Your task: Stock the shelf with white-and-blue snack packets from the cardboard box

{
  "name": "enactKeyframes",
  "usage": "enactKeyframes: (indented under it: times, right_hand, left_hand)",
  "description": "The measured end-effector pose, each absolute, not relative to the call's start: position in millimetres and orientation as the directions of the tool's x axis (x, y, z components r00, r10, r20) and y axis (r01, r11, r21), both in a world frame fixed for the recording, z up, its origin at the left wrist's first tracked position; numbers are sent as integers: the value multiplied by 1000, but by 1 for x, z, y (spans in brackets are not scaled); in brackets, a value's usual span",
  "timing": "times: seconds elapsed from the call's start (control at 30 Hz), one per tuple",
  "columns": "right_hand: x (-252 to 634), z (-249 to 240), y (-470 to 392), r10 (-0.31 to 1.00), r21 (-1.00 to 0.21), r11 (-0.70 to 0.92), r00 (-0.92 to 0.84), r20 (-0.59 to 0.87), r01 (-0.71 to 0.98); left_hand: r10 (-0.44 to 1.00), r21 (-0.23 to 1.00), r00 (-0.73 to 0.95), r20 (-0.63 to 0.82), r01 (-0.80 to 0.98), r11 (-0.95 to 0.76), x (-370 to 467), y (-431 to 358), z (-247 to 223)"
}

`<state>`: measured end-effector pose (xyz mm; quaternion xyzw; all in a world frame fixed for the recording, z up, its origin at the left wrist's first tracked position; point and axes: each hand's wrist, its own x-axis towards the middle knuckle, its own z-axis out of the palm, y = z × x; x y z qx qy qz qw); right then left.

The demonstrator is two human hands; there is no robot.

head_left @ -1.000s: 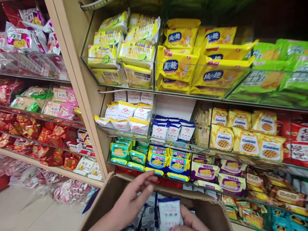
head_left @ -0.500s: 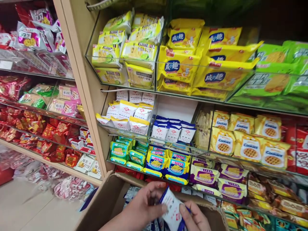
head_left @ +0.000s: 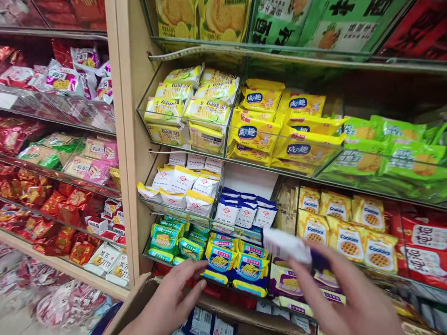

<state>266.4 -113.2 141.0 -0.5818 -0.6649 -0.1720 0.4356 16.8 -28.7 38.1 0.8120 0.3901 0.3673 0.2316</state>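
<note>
My right hand [head_left: 335,284] is raised in front of the shelves, its thumb and fingers closed on a small white and blue snack packet [head_left: 288,244], blurred by motion. My left hand [head_left: 176,291] hangs over the cardboard box [head_left: 240,309] with thumb and fingers apart and nothing between them. Inside the box lie more blue and white packets [head_left: 206,322]. Just beyond the held packet, a shelf bin holds a stack of matching white packets with blue ends [head_left: 246,211]. White packets with yellow ends [head_left: 186,179] fill the bin to its left.
Yellow packs with blue labels [head_left: 254,128] stand on the shelf above. Cookies packs [head_left: 349,237] sit to the right, green and blue packets [head_left: 218,258] below. A wooden upright [head_left: 127,139] divides off the left shelves. Clear bin edges [head_left: 188,151] run along each shelf front.
The packet has left the two-handed hold and moved up and right in my right hand. My left hand has let go and shifted left. The view has tilted upward.
</note>
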Motion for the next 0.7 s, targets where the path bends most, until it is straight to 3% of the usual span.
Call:
enactKeyframes:
  times: [0.03, 0.07, 0.2, 0.27, 0.37, 0.7]
  right_hand:
    - [268, 165, -102, 581, -143, 245, -27, 813, 959]
    - [267, 185, -90, 629, -47, 193, -87, 773, 980]
    - [259, 221, -35, 941, 215, 23, -94, 325, 976]
    - [256, 218, -13, 982, 246, 20, -65, 175, 969]
    - [256, 206, 6, 994, 250, -1, -26, 107, 968]
    - [261, 170, 31, 976, 249, -94, 40, 215, 964]
  left_hand:
    - [782, 566, 425, 455, 540, -623, 12, -20, 34]
    - [776, 485, 427, 464, 611, -626, 9, -13, 28]
    - [763, 273, 498, 412, 731, -625, 2, 1, 7]
    - [736, 229, 538, 411, 720, -655, 2, 0, 4]
    - [715, 201, 549, 433, 714, -671, 3, -4, 5]
    - [759, 223, 541, 361, 740, -634, 5, -8, 5]
